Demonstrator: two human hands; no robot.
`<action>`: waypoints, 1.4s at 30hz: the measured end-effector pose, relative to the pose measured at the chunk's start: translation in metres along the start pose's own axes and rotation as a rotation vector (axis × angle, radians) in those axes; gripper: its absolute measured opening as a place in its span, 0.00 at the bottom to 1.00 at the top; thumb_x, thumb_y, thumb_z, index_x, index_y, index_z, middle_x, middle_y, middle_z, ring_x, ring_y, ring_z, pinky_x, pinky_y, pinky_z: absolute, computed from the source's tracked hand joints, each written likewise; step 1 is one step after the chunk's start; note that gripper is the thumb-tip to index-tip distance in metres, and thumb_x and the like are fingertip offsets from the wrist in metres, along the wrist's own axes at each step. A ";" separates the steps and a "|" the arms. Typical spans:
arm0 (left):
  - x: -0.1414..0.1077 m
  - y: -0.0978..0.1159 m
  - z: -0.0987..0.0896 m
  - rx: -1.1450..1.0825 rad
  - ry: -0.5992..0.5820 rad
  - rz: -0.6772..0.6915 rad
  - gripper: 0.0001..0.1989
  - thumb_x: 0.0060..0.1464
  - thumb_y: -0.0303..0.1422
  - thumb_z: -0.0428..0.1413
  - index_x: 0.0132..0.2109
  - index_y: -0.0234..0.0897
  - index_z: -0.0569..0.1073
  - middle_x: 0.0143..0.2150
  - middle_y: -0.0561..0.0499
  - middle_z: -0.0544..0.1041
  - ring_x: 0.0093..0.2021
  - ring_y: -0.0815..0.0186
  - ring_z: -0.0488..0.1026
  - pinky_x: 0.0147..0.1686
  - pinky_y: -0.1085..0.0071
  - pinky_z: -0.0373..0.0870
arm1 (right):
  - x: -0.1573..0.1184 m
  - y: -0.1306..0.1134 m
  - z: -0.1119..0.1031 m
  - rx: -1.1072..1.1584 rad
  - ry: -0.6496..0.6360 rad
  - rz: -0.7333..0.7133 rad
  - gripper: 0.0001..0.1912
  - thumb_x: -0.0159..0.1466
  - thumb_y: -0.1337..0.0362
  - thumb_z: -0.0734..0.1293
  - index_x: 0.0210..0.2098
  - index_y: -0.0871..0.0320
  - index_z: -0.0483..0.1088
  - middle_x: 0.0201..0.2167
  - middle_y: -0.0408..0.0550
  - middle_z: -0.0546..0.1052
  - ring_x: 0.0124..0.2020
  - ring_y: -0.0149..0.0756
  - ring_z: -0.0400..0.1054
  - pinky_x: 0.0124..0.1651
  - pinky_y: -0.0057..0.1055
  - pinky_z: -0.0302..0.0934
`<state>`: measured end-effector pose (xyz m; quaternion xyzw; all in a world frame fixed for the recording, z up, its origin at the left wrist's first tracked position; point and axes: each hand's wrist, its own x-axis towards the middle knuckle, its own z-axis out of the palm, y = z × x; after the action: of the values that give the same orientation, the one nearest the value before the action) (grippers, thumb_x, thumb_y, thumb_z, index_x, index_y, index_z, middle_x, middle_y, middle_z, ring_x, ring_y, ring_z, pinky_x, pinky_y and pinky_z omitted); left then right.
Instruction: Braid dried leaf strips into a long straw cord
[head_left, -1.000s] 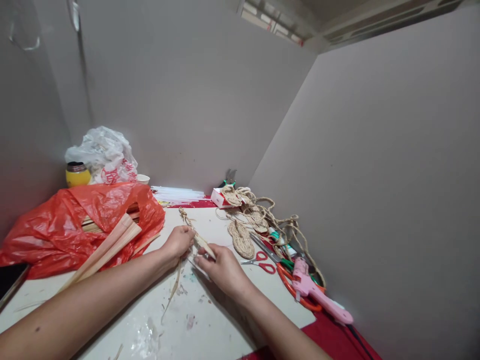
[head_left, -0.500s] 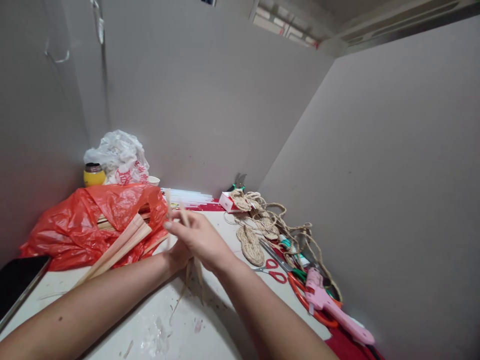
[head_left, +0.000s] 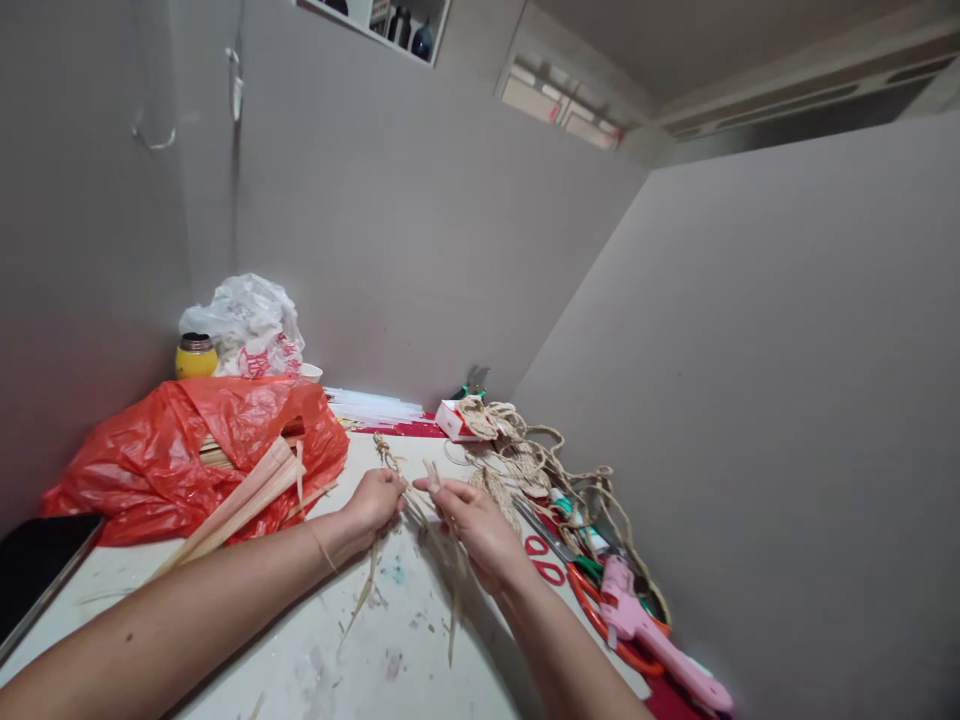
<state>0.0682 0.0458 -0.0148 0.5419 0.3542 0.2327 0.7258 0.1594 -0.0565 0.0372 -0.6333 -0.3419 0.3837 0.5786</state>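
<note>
Several pale, dry fibre strips [head_left: 453, 600] run between my hands and hang down over the white table. A short knotted or braided end [head_left: 384, 448] of them sticks up just beyond the fingers. My left hand [head_left: 377, 500] is closed on the strips, with its thumb and forefinger pinched near the braid's lower end. To the right, a small gap away, my right hand [head_left: 478, 522] pinches a strip whose tip points up past the fingers. What lies inside the left fist is hidden.
On the left, a red plastic bag [head_left: 150, 450] holds long flat strips [head_left: 244, 490], beside a dark phone-like slab [head_left: 45, 560]. Coiled straw rope [head_left: 525, 465], red-handled scissors [head_left: 546, 560] and a pink glue gun [head_left: 630, 610] line the right. Grey panels [head_left: 375, 220] surround the table.
My hands were close together, the right overlapping the left; now they are apart, side by side, with strips stretched between them. The braided end now shows. The view has tilted slightly up.
</note>
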 end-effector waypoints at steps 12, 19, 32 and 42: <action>0.002 -0.001 0.001 0.039 0.067 0.032 0.13 0.56 0.29 0.46 0.23 0.37 0.61 0.11 0.60 0.57 0.08 0.76 0.47 0.11 0.76 0.40 | -0.009 0.041 0.008 0.172 -0.048 -0.004 0.16 0.45 0.59 0.76 0.22 0.61 0.67 0.16 0.38 0.67 0.18 0.24 0.56 0.21 0.21 0.50; -0.001 0.001 0.004 0.016 0.062 0.048 0.11 0.56 0.29 0.47 0.25 0.36 0.62 0.14 0.59 0.64 0.09 0.77 0.50 0.13 0.78 0.45 | -0.012 0.036 0.008 0.128 -0.117 0.167 0.18 0.47 0.56 0.74 0.30 0.61 0.68 0.17 0.41 0.71 0.14 0.25 0.61 0.15 0.20 0.53; 0.004 -0.005 0.001 0.018 0.050 0.062 0.11 0.55 0.32 0.48 0.25 0.37 0.61 0.14 0.59 0.62 0.10 0.76 0.53 0.13 0.77 0.44 | -0.010 0.045 0.008 0.121 -0.065 0.135 0.14 0.47 0.59 0.72 0.25 0.61 0.66 0.19 0.45 0.75 0.20 0.31 0.70 0.19 0.20 0.61; 0.001 -0.003 0.004 0.011 0.098 0.100 0.08 0.52 0.32 0.51 0.26 0.37 0.62 0.15 0.60 0.60 0.14 0.75 0.56 0.18 0.77 0.52 | -0.005 0.055 0.022 0.050 -0.070 0.103 0.16 0.48 0.57 0.71 0.25 0.57 0.60 0.07 0.34 0.66 0.06 0.21 0.51 0.09 0.17 0.42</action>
<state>0.0721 0.0433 -0.0173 0.5509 0.3630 0.2931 0.6920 0.1370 -0.0555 -0.0184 -0.6216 -0.3191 0.4435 0.5613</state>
